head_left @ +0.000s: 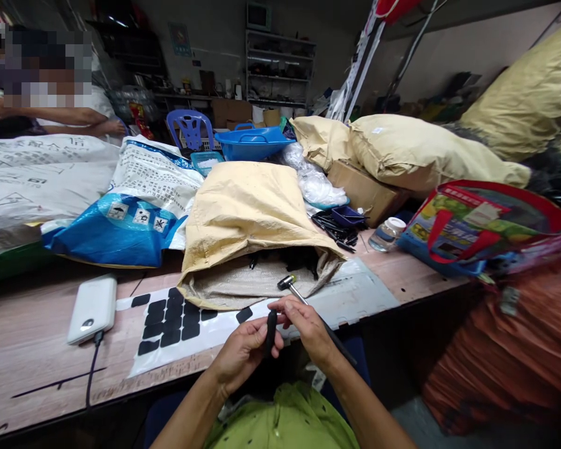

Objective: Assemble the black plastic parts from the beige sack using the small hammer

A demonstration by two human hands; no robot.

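Note:
My left hand [245, 349] is closed around a small black handle-shaped piece [271, 330], held upright just off the table's front edge. The curled fingers of my right hand [303, 324] meet the upper end of that piece; its thumb is hidden. A small hammer [297, 290] with a metal shaft and dark grip lies partly beneath my right hand, its head toward the sack. Beyond my hands, a beige sack [250, 206] lies with its mouth facing me and dark pieces inside. Left of my hands, a white sheet [168, 358] carries several black rounded stickers [171, 321].
A white power bank [92, 308] with a cable rests at left. Behind it are a blue-and-white sack [140, 199] and a co-worker [70, 106]. To the right are black parts [339, 227], a jar [387, 234], a carton [367, 193] and a red-handled bag [472, 227].

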